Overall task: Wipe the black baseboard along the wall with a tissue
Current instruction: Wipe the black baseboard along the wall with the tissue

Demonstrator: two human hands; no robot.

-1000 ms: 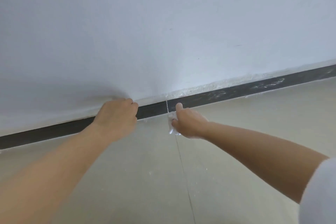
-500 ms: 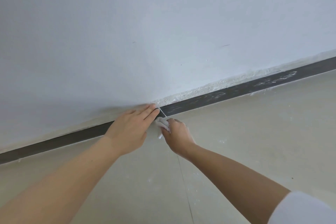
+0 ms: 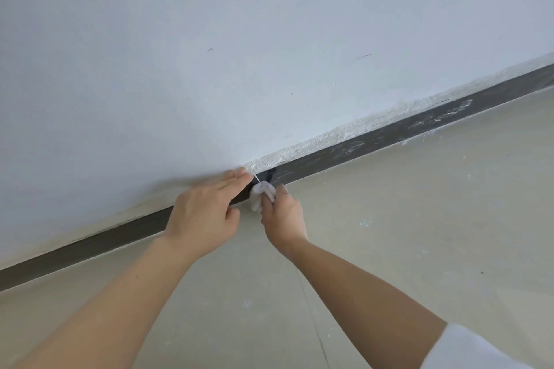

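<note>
A black baseboard [image 3: 374,142] runs slantwise along the foot of the white wall, rising from lower left to upper right. White smears and dust mark its right stretch. My right hand [image 3: 283,216] holds a crumpled white tissue [image 3: 263,192] against the baseboard beside a thin white joint line. My left hand [image 3: 204,213] lies flat with straight fingers over the baseboard just left of the tissue, its fingertips at the wall's lower edge.
The white wall [image 3: 239,54] fills the upper part, with rough plaster [image 3: 344,132] above the baseboard's right stretch. Beige floor tiles [image 3: 419,234] with white specks and a thin grout line [image 3: 314,323] spread below.
The view has shifted so the baseboard slants more steeply. My left hand's fingers went from curled to straight, and both hands came close together at the joint line with the tissue on the board.
</note>
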